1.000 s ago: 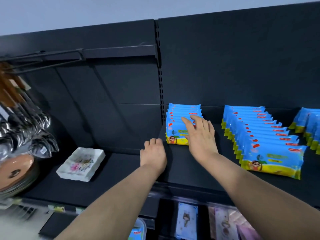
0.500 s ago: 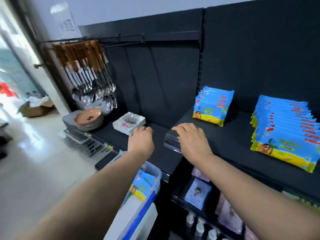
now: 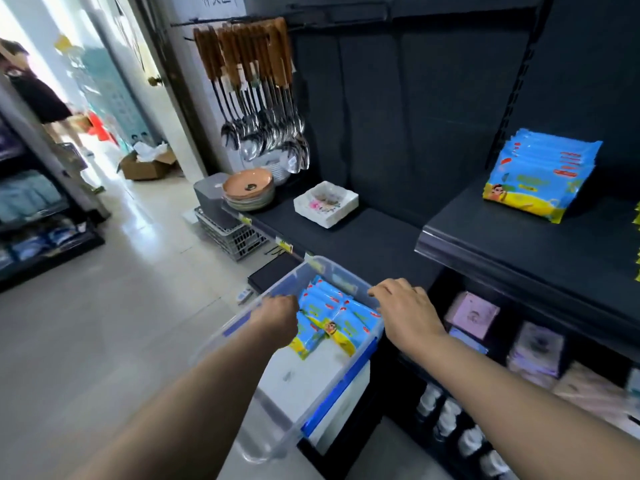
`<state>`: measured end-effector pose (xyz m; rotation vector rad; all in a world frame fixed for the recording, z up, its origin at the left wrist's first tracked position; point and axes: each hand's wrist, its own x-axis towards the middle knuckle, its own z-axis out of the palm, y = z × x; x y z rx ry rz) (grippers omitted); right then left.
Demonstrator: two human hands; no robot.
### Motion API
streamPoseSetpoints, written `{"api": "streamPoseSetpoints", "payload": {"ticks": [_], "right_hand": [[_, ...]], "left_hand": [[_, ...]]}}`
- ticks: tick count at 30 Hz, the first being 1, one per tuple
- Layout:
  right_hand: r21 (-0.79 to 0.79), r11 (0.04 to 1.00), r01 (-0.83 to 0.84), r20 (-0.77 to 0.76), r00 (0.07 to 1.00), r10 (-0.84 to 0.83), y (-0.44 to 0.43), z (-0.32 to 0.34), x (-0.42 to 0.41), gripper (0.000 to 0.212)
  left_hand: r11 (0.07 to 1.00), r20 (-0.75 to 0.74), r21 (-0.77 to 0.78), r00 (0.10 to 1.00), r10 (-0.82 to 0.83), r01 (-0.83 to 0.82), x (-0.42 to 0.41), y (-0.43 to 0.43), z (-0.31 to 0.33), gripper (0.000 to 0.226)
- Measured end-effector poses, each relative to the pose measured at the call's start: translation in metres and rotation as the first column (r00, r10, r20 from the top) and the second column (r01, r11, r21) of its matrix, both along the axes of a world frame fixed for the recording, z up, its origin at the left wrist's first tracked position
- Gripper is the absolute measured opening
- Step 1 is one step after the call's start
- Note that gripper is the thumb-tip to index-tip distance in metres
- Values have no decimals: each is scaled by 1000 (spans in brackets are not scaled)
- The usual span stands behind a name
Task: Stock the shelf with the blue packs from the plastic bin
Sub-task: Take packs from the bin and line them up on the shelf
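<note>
A person stocking a shop reaches with both hands into a clear bin [image 3: 337, 388] that sits below the front edge of a dark shelf [image 3: 502, 244]. The left hand [image 3: 277, 317] dips inside the bin's left rim. Its fingers are bent down and hidden behind its back, so it cannot be told whether it has hold of anything. The right hand [image 3: 407, 306] hovers over the right rim, fingers loosely spread, holding nothing. Between them the blue packs [image 3: 332, 313] lie heaped at the bin's far end. The step in hand appears to be a pickup: the next move calls for closing on packs, lifting them clear of the rim and carrying them up and right. There a stack [image 3: 540, 178] of the same packs stands towards the back of the shelf, with bare board around it. Farther left are a white dish [image 3: 325, 204], plates [image 3: 247, 188] and hanging ladles [image 3: 270, 133].
</note>
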<state>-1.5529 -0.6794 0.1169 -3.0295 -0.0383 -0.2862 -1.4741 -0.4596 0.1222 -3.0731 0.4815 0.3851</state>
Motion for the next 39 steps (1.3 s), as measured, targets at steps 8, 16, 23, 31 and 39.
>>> {"api": "streamPoseSetpoints", "payload": {"ticks": [8, 16, 23, 31, 39], "right_hand": [[-15, 985, 173, -266, 949, -171, 44, -56, 26, 46], [20, 947, 322, -355, 887, -294, 59, -79, 27, 50], [47, 945, 325, -344, 893, -290, 31, -87, 38, 43], [32, 981, 190, -339, 926, -168, -2, -101, 67, 39], [67, 992, 106, -293, 953, -82, -32, -119, 71, 33]], "left_hand": [[985, -155, 38, 975, -162, 169, 40, 28, -56, 37], [961, -245, 4, 932, -268, 277, 67, 21, -94, 41], [943, -249, 0, 913, -323, 334, 71, -21, -120, 43], [791, -74, 123, 801, -595, 599, 84, -76, -143, 57], [698, -108, 292, 747, -656, 654, 89, -94, -174, 71]]}}
